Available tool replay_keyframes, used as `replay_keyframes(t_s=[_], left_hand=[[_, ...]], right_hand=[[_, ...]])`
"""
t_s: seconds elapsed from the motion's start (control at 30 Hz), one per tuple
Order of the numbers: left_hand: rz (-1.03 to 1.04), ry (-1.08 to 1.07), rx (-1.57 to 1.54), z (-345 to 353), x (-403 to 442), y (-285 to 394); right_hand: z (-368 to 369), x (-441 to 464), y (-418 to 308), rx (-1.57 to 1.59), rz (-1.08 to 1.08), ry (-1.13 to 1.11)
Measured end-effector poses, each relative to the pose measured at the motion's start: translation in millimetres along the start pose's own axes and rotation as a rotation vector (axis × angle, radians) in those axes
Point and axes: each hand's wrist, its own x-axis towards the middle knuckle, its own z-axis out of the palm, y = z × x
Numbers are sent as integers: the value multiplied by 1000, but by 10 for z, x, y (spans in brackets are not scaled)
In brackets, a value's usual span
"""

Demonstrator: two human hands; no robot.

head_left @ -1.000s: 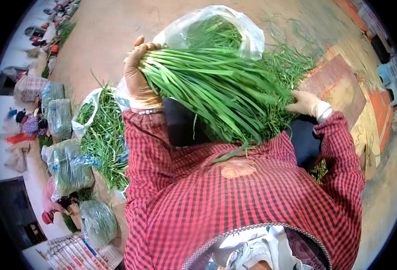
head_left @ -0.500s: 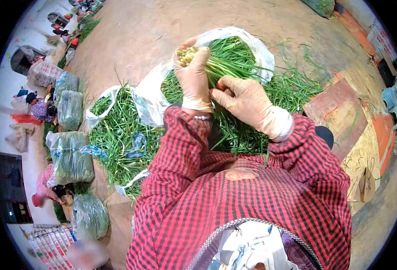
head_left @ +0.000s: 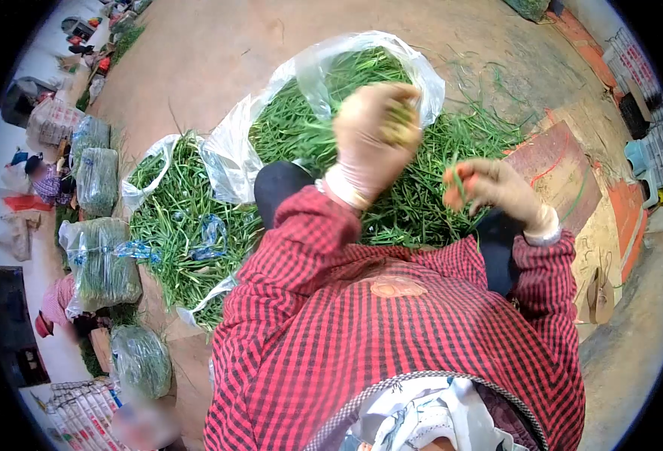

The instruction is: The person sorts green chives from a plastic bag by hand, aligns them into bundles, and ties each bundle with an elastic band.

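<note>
A bunch of chives (head_left: 401,126) with pale yellowish ends is gripped in my gloved left hand (head_left: 373,139), blurred by motion above the pile. Its green leaves point away to the left. My gloved right hand (head_left: 497,192) is to the right and apart from the bunch, fingers curled, with a thin green chive blade (head_left: 458,180) at the fingertips. Below both hands lies a heap of loose chives (head_left: 407,214). Behind the left hand, an open white plastic bag (head_left: 422,75) holds more chives.
Another open bag (head_left: 132,192) of loose greens (head_left: 185,248) lies to the left. Packed clear bags (head_left: 102,259) stand in a row along the left, with people sitting beyond them. At right are a reddish-brown board (head_left: 561,169) and a pair of sandals (head_left: 600,297).
My right hand has come away from the bunch, moving right and down. My left hand has shifted right and lower with the bunch, whose leaves have swung from right to left.
</note>
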Motion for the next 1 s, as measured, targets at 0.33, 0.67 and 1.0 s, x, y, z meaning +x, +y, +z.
replay_keyframes(t_s=[0.33,0.67,1.0], left_hand=[[773,-653,45,858,-565,870],[254,-523,-44,513,-24,861],[-732,-26,-1215,387,240,493]], right_hand=[[-193,202,410,627,-85,237],[-468,-181,584,157,-190,528],[303,452,1,3,-746,397]])
